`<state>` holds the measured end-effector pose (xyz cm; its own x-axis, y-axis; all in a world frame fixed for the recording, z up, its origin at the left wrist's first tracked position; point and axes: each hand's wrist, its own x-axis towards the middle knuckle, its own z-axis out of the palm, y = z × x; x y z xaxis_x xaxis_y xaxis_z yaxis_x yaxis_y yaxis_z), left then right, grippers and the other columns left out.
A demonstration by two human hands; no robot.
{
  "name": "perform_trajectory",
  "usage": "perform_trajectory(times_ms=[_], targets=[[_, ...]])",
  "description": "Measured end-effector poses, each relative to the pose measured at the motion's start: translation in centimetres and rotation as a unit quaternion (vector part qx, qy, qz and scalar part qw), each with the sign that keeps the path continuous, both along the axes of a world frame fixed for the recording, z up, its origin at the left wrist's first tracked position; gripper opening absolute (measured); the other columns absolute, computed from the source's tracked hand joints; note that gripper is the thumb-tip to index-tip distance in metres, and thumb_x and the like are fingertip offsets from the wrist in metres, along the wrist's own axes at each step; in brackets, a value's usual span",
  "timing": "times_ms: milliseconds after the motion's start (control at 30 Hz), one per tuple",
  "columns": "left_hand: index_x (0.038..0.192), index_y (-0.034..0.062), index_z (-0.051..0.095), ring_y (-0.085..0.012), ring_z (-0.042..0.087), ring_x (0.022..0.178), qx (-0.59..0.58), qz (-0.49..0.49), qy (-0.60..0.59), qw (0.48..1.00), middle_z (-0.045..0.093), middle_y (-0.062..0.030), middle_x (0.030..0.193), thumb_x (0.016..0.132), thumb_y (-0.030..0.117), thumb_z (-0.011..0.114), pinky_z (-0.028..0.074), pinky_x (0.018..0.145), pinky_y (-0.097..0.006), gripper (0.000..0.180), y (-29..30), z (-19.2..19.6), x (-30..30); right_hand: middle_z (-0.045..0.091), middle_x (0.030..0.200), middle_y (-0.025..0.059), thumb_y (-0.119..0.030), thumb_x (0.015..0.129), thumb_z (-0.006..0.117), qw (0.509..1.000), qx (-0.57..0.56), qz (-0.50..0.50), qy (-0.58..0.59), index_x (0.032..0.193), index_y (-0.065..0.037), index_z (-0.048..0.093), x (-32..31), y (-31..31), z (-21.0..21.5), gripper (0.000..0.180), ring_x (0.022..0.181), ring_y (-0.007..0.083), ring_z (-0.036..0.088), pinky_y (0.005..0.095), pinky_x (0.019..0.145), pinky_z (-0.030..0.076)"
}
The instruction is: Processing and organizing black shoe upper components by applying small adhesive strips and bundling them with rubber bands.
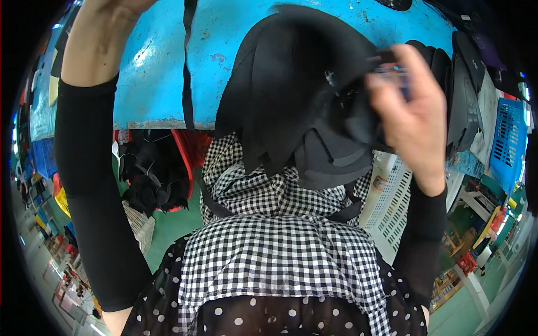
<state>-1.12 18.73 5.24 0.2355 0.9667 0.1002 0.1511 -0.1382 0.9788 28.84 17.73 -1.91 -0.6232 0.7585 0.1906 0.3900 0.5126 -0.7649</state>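
Note:
My right hand (412,109) is raised at the right of a pile of black cut pieces (280,84), smeared by motion. Its thumb and fingers close round a small dark thing with a reddish patch, too blurred to name. The black pieces are thin and flat with curved and pointed ends. They overlap on the blue worktable (159,67) and hang over its near edge above my lap. My left arm reaches up past the top left edge, so the left hand lies outside the picture. A narrow black strap (188,61) runs down the table near that arm.
More black pieces (465,95) stand stacked at the table's right. Below the table, a red crate (188,162) holds black pieces at left, and a white slatted basket (389,196) stands at right. A blue basket (507,134) is at far right.

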Motion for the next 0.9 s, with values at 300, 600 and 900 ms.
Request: perform_trajectory(times_ms=[300,600,900], targets=[[0.097,0.0069,0.078,-0.005,0.062,0.073,-0.113,-0.222,0.198,0.948,0.072,0.0023,0.08,0.09,0.023,0.076,0.047,0.068,-0.022,0.018,-0.5,-2.1,5.0,0.058,0.143,0.0149,-0.014,0.104,0.052,0.906,-0.045,-0.367,0.205,0.14,0.003,0.053,18.1,0.4,-0.2,0.04,0.11,0.0145,0.062,0.0262,0.092,0.051],[0.096,0.0021,0.077,-0.0119,0.066,0.079,-0.147,-0.32,0.195,0.915,0.075,-0.0048,0.086,0.09,0.018,0.071,0.051,0.072,-0.028,0.018,0.6,-4.0,6.3,0.039,0.076,-0.0012,-0.021,0.11,0.049,0.861,-0.144,-0.334,0.355,0.112,-0.003,0.054,24.2,2.0,0.4,0.019,0.052,0.005,0.03,0.0229,0.049,0.024],[0.094,0.001,0.075,-0.0163,0.067,0.078,-0.073,-0.314,0.222,0.92,0.074,-0.0086,0.085,0.089,0.014,0.069,0.051,0.072,-0.03,0.016,0.2,-4.9,6.3,0.065,0.089,0.0048,-0.001,0.097,0.064,0.992,-0.096,-0.006,0.076,0.114,-0.002,0.063,7.4,0.4,-0.4,0.017,0.071,0.0099,0.059,0.023,0.059,0.045]])
